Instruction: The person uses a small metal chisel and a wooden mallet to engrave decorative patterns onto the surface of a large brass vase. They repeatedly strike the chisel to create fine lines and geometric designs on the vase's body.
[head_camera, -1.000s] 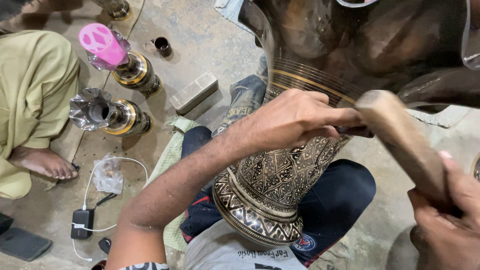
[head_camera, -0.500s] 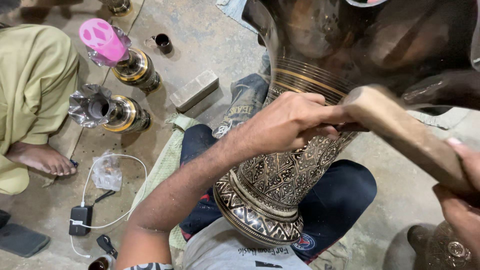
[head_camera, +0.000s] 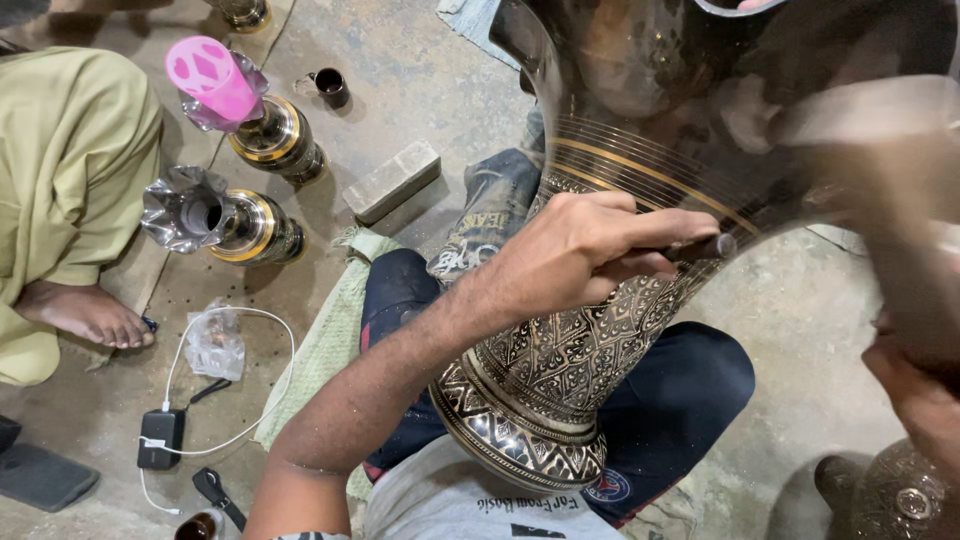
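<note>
While the big engraved brass vase (head_camera: 560, 370) is lying across the seated person's lap, its foot toward their chest, the left hand (head_camera: 580, 255) is pinching a thin dark chisel (head_camera: 705, 247) against the neck, fingers clamped tight around it. The right hand (head_camera: 915, 375) is blurring at the frame's edge, its grip impossible to make out. Done well, I'd judge, the chisel tip is staying planted on the pattern line while each blow is landing squarely on its head.

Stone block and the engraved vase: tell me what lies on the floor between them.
In the head view, between the grey stone block and the engraved vase lies the person's jeans-clad leg, beside a green cloth.
</note>
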